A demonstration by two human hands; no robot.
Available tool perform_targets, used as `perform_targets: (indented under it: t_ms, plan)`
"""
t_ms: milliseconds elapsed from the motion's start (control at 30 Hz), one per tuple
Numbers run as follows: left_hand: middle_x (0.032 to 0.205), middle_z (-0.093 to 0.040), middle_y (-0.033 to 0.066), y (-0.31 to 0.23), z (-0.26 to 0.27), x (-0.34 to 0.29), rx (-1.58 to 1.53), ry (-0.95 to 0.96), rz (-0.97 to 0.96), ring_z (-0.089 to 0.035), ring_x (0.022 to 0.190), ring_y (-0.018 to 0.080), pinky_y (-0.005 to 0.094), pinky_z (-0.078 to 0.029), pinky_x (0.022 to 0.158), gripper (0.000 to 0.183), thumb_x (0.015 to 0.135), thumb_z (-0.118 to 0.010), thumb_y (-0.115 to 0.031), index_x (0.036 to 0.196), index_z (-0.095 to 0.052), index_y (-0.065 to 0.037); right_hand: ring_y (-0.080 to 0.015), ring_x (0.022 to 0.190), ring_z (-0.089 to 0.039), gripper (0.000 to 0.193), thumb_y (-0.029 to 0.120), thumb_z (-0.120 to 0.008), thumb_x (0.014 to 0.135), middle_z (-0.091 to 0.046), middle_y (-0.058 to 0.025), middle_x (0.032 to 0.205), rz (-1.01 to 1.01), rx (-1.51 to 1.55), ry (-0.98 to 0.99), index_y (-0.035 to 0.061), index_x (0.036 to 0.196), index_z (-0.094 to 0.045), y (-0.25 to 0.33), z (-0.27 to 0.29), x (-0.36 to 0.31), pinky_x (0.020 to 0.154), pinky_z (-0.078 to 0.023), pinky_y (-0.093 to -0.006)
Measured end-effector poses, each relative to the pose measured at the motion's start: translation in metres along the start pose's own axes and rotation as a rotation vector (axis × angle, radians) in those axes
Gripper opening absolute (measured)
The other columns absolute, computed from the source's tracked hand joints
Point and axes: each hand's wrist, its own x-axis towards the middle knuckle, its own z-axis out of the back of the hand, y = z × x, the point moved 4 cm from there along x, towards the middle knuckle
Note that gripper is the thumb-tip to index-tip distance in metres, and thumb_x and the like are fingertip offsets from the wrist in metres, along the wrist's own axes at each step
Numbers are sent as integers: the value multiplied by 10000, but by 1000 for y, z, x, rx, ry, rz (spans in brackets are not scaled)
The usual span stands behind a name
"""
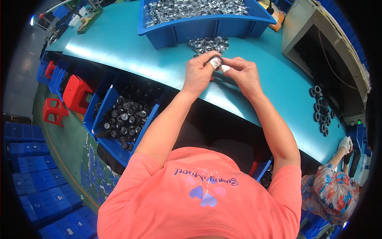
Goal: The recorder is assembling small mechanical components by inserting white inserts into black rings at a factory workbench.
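Above the table's near edge, my left hand [199,74] and my right hand [245,76] meet with their fingers pinched together. Between them is a small black ring [221,59], partly hidden by the fingertips. White wrappings cover the tips of my thumbs. Whether a clear part sits inside the ring, I cannot tell. Just beyond my hands, a cluster of shiny clear-and-silver round parts [207,44] lies on the table, close to the large blue bin.
The blue bin [215,24] holds many shiny parts on the teal table [131,40]. Black rings [321,109] lie at right, near a beige machine [318,28]. A lower blue crate [119,145] holds black wheels. Red stools [77,94] stand left. Another person's gloved hand [345,144] is far right.
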Motion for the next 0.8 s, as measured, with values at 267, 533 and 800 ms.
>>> perform_targets:
  t_ms: [267, 533, 800]
  plan:
    - [884, -712, 7, -3, 10, 0, 39, 88, 122, -599, 733, 53, 234, -500, 615, 249, 994, -620, -103, 1218, -710, -41, -132, 881, -699, 329, 57, -694, 861, -758, -84, 1024, -159, 87, 11, 17, 1180, -760, 1, -4, 0, 766, -564, -268]
    - [1168, -716, 118, 1, 3, -1, 176, 200, -3, -663, 1023, 167, 320, -540, 892, 501, 977, -622, -86, 1464, -528, -13, -174, 978, -708, 422, 18, -647, 877, -735, -133, 1136, -216, 233, 29, -38, 1295, -666, 0, -7, 3, 848, -590, -294]
    - [1135, -712, 247, -8, -7, -9, 413, 148, -185, -715, 1033, 363, 407, -558, 896, 500, 881, -693, -14, 1369, -587, -17, -175, 954, -705, 330, 16, -670, 854, -736, -121, 1082, -256, 262, 44, -52, 1176, -693, -16, -8, 6, 833, -584, -305]
